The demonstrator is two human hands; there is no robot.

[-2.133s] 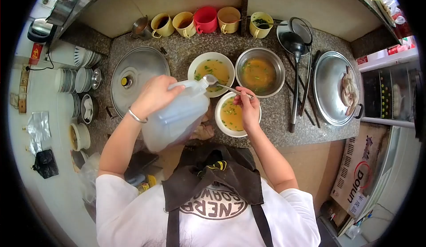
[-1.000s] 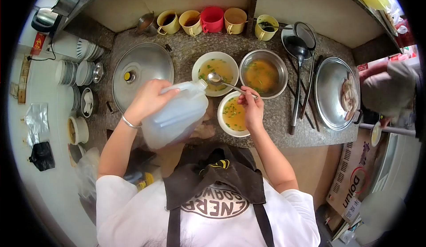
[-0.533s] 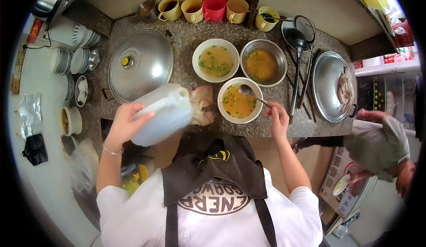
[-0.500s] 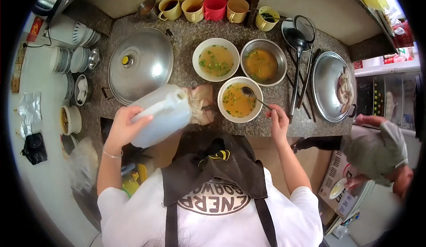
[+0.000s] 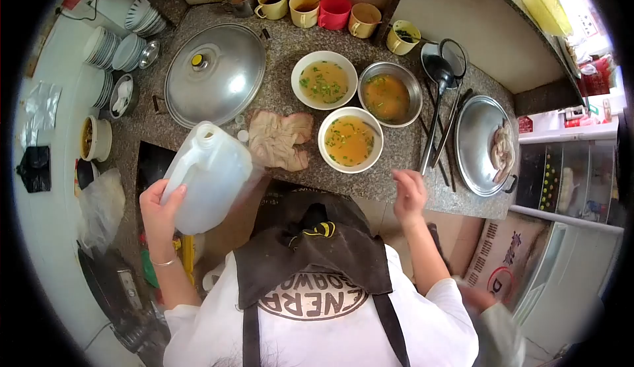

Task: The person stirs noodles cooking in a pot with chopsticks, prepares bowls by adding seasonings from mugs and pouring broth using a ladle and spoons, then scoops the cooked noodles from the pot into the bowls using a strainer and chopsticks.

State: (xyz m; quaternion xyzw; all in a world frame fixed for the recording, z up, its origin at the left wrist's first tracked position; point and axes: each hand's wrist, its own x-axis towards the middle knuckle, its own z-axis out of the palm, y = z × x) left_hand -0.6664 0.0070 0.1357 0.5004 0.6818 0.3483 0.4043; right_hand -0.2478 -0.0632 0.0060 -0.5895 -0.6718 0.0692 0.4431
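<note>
My left hand (image 5: 162, 207) is closed around the handle of a translucent plastic jug (image 5: 214, 175), held tilted at the counter's front edge. Pale liquid shows inside it. My right hand (image 5: 411, 194) is above the front edge, fingers loosely bent, with nothing visible in it. Closest to it is a white bowl (image 5: 350, 162) of yellow broth with chopped greens. A grey metal piece, apparently the spoon (image 5: 373, 126), shows at that bowl's right inner rim. Behind are another white bowl of soup (image 5: 295, 90) and a steel bowl of soup (image 5: 416, 93).
A crumpled cloth (image 5: 281, 139) lies beside the large domed lid (image 5: 224, 80). Mugs (image 5: 335, 12) line the back wall. Ladles (image 5: 439, 70) and a second lid (image 5: 479, 136) with a cloth are at right. Dishes (image 5: 102, 47) are stacked left. Another person's blurred arm (image 5: 479, 298) shows lower right.
My left hand has drawn the jug down and left, tipping it more upright and uncovering the cloth. My right hand has let go of the spoon. The other person has moved mostly behind me.
</note>
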